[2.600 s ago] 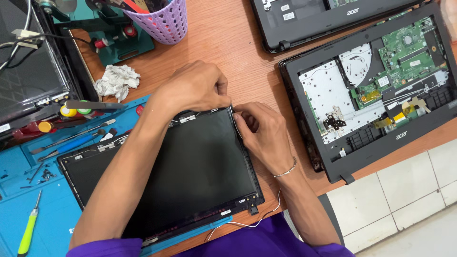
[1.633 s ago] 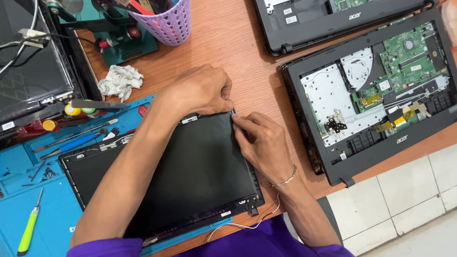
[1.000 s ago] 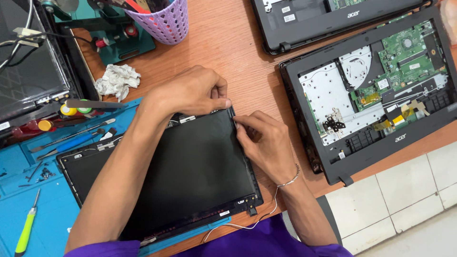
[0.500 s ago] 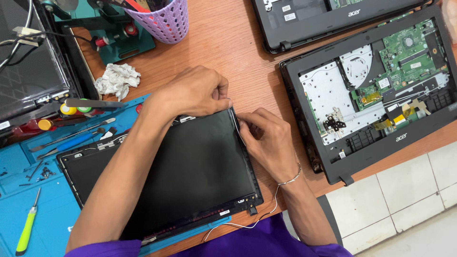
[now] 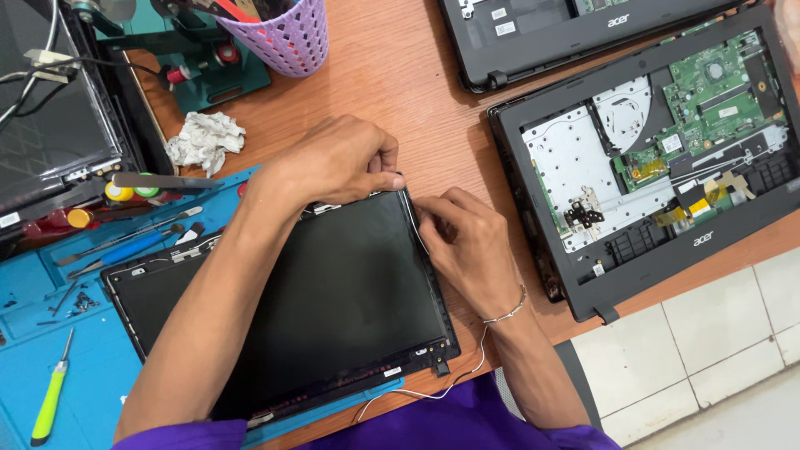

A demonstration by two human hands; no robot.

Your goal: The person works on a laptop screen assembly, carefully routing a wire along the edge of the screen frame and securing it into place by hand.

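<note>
A black laptop screen panel lies flat, partly on a blue work mat, in front of me. My left hand presses its fingertips on the panel's far right corner. My right hand pinches a thin white cable that runs along the panel's right edge. The same cable trails out past the near right corner toward my lap. A thin bracelet circles my right wrist.
An opened laptop base with green circuit board lies at right, another black laptop shell behind it. A purple perforated basket, crumpled tissue, screwdrivers and another dismantled screen sit at left. Tiled floor shows lower right.
My right hand has shifted slightly along the panel's right edge, its fingers working the cable near the far corner. The left hand has stayed on that corner.
</note>
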